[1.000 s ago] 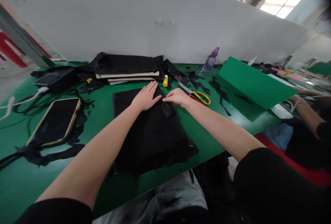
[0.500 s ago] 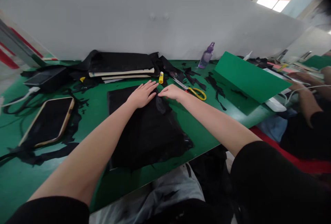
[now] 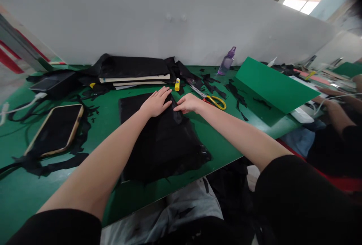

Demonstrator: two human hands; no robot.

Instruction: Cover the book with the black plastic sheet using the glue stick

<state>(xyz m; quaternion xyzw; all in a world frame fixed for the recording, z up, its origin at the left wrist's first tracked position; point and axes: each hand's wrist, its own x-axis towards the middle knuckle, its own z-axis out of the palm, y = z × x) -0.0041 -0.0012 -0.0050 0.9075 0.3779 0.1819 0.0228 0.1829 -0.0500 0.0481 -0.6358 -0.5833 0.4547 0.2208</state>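
Nearest the person, a black fabric piece (image 3: 161, 139) lies flat on the green worktop (image 3: 25, 196), its near edge close to the worktop's front edge and its far edge just short of a stack of boards (image 3: 135, 77). At that far edge the left hand (image 3: 156, 102) rests palm down with fingers spread and flat, holding nothing. The right hand (image 3: 189, 103) sits just beside it at the fabric's far right corner, fingers low and close together; I cannot tell whether they pinch the cloth or only press it. The 2 hands are almost touching.

To do this smoothing well, I judge the left palm should stay flat as an anchor while the right draws the corner outward, so no crease is trapped.

To the left lies a phone (image 3: 55, 128) on black scraps, with a dark box (image 3: 52, 83) and a white cable beyond it. Past the hands lie a yellow glue stick (image 3: 177, 84) and yellow-handled scissors (image 3: 212, 99); farther right stand a purple bottle (image 3: 227, 60) and a tilted green board (image 3: 274, 84). Another person's forearm (image 3: 336, 114) shows at the right edge.

Compared with 0.5 s ago, both hands sit in nearly the same place; the right has drawn slightly back, and the fabric has not visibly shifted.
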